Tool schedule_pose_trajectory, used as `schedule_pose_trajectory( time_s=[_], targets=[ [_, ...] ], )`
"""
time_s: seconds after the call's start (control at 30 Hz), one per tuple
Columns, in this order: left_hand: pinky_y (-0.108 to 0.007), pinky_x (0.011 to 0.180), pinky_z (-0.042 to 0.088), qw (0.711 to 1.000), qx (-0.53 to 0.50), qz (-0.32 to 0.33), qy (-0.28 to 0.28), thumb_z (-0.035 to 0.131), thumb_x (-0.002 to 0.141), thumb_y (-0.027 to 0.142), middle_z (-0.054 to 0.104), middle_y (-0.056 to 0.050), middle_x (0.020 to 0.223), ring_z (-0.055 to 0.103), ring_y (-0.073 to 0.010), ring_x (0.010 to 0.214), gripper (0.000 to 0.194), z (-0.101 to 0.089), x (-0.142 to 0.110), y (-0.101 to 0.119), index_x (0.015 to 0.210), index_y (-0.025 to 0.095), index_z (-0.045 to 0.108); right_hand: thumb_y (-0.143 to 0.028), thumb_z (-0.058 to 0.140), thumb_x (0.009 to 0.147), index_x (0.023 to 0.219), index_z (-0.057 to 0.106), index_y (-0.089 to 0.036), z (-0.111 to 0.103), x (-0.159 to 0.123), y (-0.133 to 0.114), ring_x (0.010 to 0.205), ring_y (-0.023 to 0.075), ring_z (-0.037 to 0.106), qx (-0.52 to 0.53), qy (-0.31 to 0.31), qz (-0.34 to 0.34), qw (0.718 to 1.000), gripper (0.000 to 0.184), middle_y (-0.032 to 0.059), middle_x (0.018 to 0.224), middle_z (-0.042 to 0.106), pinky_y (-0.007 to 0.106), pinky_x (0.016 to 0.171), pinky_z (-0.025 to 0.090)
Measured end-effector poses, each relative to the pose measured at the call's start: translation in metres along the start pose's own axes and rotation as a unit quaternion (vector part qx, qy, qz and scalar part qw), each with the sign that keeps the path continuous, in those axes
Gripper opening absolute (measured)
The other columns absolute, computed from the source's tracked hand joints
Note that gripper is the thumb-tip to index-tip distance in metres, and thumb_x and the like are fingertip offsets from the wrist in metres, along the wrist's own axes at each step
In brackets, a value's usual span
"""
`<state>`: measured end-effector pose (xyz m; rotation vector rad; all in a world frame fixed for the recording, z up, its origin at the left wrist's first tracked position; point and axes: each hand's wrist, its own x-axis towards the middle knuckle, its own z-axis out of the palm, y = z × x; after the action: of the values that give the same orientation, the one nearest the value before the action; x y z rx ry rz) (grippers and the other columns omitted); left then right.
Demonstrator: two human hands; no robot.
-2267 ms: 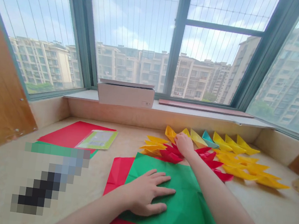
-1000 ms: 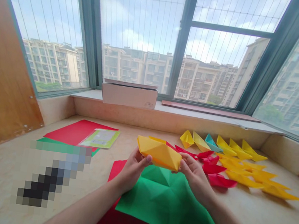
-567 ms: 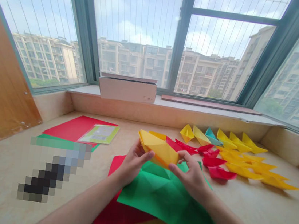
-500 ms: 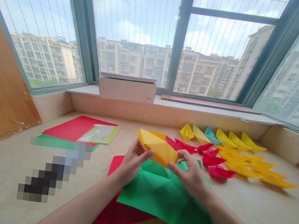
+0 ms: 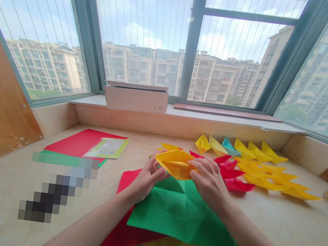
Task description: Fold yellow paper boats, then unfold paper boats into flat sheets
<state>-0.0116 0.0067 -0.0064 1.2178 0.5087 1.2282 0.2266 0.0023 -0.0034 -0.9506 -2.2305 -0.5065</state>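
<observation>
Holding origami boat point(image 5: 175, 164) | left hand point(image 5: 147, 179) grip half-open beneath | right hand point(image 5: 209, 180) grip half-open atop

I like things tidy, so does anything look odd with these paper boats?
The teal paper boat looks odd: it is the only one that colour, sitting in the back row among yellow paper boats.

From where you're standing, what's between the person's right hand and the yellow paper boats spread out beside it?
In the head view, red paper boats lie between the right hand and the yellow paper boats.
</observation>
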Motion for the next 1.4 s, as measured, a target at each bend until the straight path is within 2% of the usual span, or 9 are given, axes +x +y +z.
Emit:
schedule_pose_trajectory(
  time_s=[0.1,0.23,0.33,0.47,0.8,1.0,1.17,1.3,1.4],
  targets=[
    [-0.046,0.105,0.045,0.996,0.056,-0.004,0.066,0.076,0.079,0.036,0.065,-0.011,0.127,0.058,-0.0311,0.122,0.046,0.001,0.004,-0.002,0.119,0.02,0.06,-0.016,0.056,0.093,0.095,0.071,-0.026,-0.001,0.004,-0.01,0.121,0.0279,0.053,0.033,-0.016,0.012,0.999,0.018,0.0066,0.129,0.065,0.051,0.106,0.037],
    [-0.042,0.11,0.042,0.992,0.08,0.021,0.1,0.073,0.081,0.028,0.062,-0.01,0.132,0.055,-0.0272,0.128,0.051,-0.004,0.008,-0.006,0.129,0.02,0.057,-0.03,0.06,0.092,0.104,0.073,-0.026,0.0,0.006,-0.018,0.12,0.0304,0.055,0.099,0.014,0.082,0.992,0.018,0.0095,0.128,0.063,0.051,0.103,0.043],
    [-0.041,0.111,0.041,0.992,0.069,0.022,0.104,0.069,0.083,0.025,0.061,-0.009,0.135,0.053,-0.0256,0.129,0.055,-0.008,0.008,-0.008,0.135,0.022,0.053,-0.027,0.056,0.094,0.102,0.075,-0.025,0.002,0.005,-0.017,0.12,0.0312,0.055,0.106,0.044,0.143,0.983,0.021,0.0104,0.13,0.06,0.051,0.103,0.045],
    [-0.041,0.109,0.043,0.995,0.047,0.013,0.092,0.069,0.083,0.025,0.064,-0.009,0.132,0.054,-0.0258,0.128,0.055,-0.008,0.009,-0.009,0.136,0.022,0.054,-0.025,0.055,0.093,0.114,0.071,-0.026,0.007,0.003,-0.013,0.106,0.0274,0.064,0.164,0.022,0.198,0.966,0.027,0.0087,0.117,0.066,0.044,0.095,0.052],
    [-0.042,0.105,0.046,0.991,0.082,0.023,0.103,0.068,0.086,0.041,0.069,-0.008,0.123,0.057,-0.0281,0.125,0.047,-0.001,0.011,0.0,0.127,0.02,0.061,-0.021,0.06,0.09,0.128,0.065,-0.03,0.011,0.005,-0.017,0.109,0.0251,0.064,0.286,0.035,0.237,0.928,0.039,0.0055,0.118,0.068,0.043,0.1,0.05],
    [-0.041,0.096,0.052,0.993,0.098,0.024,0.067,0.068,0.085,0.047,0.072,-0.009,0.115,0.065,-0.0281,0.111,0.046,-0.002,0.01,0.001,0.122,0.02,0.064,-0.022,0.064,0.086,0.126,0.067,-0.029,0.013,0.003,-0.011,0.106,0.026,0.067,0.261,-0.018,0.227,0.938,0.04,0.0064,0.116,0.069,0.043,0.097,0.052],
    [-0.041,0.1,0.049,0.987,0.149,0.039,0.047,0.072,0.083,0.042,0.073,-0.009,0.11,0.064,-0.029,0.113,0.044,-0.002,0.009,-0.001,0.119,0.018,0.067,-0.017,0.061,0.085,0.114,0.071,-0.02,0.013,0.002,-0.009,0.101,0.026,0.069,0.201,-0.083,0.208,0.954,0.03,0.0092,0.11,0.073,0.04,0.092,0.053],
    [-0.038,0.098,0.05,0.98,0.169,0.071,0.076,0.077,0.079,0.039,0.071,-0.009,0.117,0.064,-0.0276,0.112,0.045,0.001,0.007,0.001,0.118,0.019,0.066,-0.016,0.058,0.088,0.105,0.072,-0.02,0.006,0.003,-0.012,0.094,0.0244,0.069,0.128,-0.11,0.197,0.966,0.023,0.0086,0.11,0.072,0.038,0.086,0.054],
    [-0.037,0.094,0.052,0.976,0.179,0.087,0.084,0.077,0.079,0.036,0.071,-0.008,0.116,0.066,-0.0259,0.107,0.044,0.001,0.007,0.002,0.118,0.02,0.065,-0.026,0.057,0.093,0.094,0.073,-0.022,0.003,0.002,-0.013,0.093,0.026,0.067,0.045,-0.085,0.188,0.977,0.017,0.0107,0.115,0.068,0.039,0.08,0.054]
  ],
)
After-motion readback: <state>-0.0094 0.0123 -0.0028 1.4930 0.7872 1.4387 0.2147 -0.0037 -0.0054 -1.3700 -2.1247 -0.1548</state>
